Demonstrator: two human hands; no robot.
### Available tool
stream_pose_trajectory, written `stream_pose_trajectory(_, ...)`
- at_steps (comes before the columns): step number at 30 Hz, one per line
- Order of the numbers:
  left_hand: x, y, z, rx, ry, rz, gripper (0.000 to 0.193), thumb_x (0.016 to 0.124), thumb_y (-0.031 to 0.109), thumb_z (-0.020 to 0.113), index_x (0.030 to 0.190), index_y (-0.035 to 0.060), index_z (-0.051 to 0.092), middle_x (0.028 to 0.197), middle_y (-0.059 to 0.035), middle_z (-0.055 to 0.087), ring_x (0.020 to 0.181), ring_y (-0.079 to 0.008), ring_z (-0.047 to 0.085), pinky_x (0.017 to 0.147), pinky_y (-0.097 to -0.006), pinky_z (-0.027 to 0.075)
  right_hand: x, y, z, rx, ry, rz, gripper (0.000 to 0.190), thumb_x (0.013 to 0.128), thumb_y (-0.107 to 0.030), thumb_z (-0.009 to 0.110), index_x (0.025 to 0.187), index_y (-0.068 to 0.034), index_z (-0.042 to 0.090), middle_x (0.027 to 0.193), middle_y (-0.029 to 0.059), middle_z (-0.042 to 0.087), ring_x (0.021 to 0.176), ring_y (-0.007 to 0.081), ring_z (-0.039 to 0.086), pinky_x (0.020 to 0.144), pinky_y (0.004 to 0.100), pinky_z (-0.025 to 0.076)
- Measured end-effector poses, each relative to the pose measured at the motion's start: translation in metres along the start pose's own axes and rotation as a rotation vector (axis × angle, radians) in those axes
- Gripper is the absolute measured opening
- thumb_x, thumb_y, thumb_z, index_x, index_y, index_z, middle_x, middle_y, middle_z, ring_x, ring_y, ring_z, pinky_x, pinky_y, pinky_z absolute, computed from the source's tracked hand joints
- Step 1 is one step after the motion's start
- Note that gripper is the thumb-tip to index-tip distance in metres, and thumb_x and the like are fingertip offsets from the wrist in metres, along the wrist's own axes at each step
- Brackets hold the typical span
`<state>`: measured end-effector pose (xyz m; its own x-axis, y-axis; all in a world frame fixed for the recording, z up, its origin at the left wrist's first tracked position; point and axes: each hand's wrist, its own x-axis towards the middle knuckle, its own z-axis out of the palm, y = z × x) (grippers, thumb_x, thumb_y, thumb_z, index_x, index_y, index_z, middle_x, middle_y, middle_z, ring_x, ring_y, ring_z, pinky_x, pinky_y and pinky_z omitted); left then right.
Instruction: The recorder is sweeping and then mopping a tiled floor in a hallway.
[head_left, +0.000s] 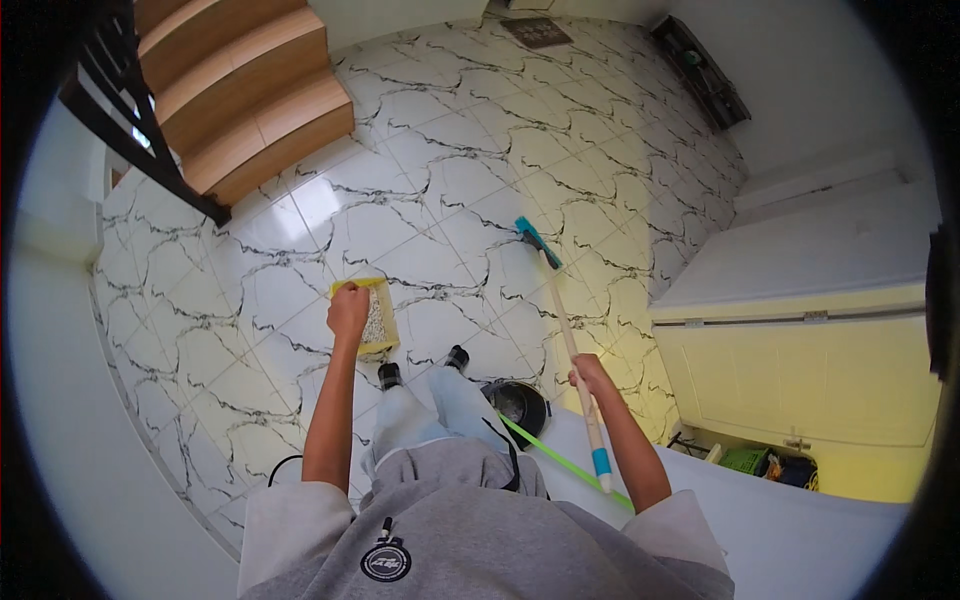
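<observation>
My left hand (348, 310) is closed in a fist above a yellow dustpan (387, 319). It appears to grip the dustpan's handle, which the fist hides. Speckled whitish material (373, 328) shows inside the pan, too small to identify. On the other side, my right hand (590, 373) grips the pale stick of a broom (561, 304) partway along. That stick slants from a blue-banded end near my right forearm out to the broom head (538, 244). Turquoise bristles on the head meet the marble-patterned tile floor (442, 180) ahead of me.
A black bucket (534, 409) stands by my right leg, with a bright green pole (555, 454) beside it. Wooden stairs (277, 127) with a dark railing (142, 150) rise at the left. Cabinets (787, 375) line the right; a doormat (535, 33) lies far ahead.
</observation>
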<state>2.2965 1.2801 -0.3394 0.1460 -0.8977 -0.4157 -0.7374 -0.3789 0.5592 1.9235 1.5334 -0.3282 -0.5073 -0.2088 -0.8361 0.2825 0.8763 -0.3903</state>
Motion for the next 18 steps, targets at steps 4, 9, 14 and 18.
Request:
stream_pose_trajectory(4,-0.001,0.006,0.005,-0.013,-0.005,-0.002,0.033,0.071,0.031,0.042,0.086,0.0083,0.060,0.087,-0.0156,0.061,0.082,-0.0357,0.056,0.070,-0.0424,0.044,-0.019,0.031,0.042,-0.104,-0.158,0.066,0.013,0.078,-0.012,0.044,0.082,0.000,0.046,0.053,0.0096,0.045,0.037,0.0162,0.042,0.031,0.0291,0.035)
stream_pose_trajectory(9,0.003,0.009,0.011,-0.029,-0.015,0.015,0.032,0.070,0.030,0.042,0.084,0.0070,0.060,0.086,-0.0162,0.060,0.081,-0.0359,0.056,0.070,-0.0430,0.044,-0.117,0.072,0.085,0.158,-0.459,0.386,0.019,0.081,-0.013,0.048,0.095,0.000,0.047,0.056,0.0075,0.044,0.040,0.0147,0.043,0.033,0.0270,0.036)
stream_pose_trajectory(14,0.000,0.006,0.007,-0.056,-0.004,0.036,0.031,0.071,0.029,0.042,0.082,0.0063,0.060,0.085,-0.0170,0.060,0.081,-0.0359,0.056,0.069,-0.0427,0.044,-0.166,0.040,0.061,0.110,-0.531,0.310,0.021,0.088,-0.019,0.041,0.101,-0.005,0.047,0.057,0.0042,0.042,0.042,0.0109,0.041,0.033,0.0231,0.033)
stream_pose_trajectory(18,0.000,-0.012,-0.002,-0.046,0.015,0.010,0.032,0.071,0.030,0.043,0.085,0.0070,0.061,0.085,-0.0165,0.060,0.081,-0.0354,0.057,0.069,-0.0421,0.044,-0.176,0.020,0.030,0.112,-0.474,0.215,0.024,0.089,-0.021,0.038,0.106,-0.006,0.045,0.057,0.0030,0.042,0.042,0.0098,0.040,0.033,0.0213,0.033)
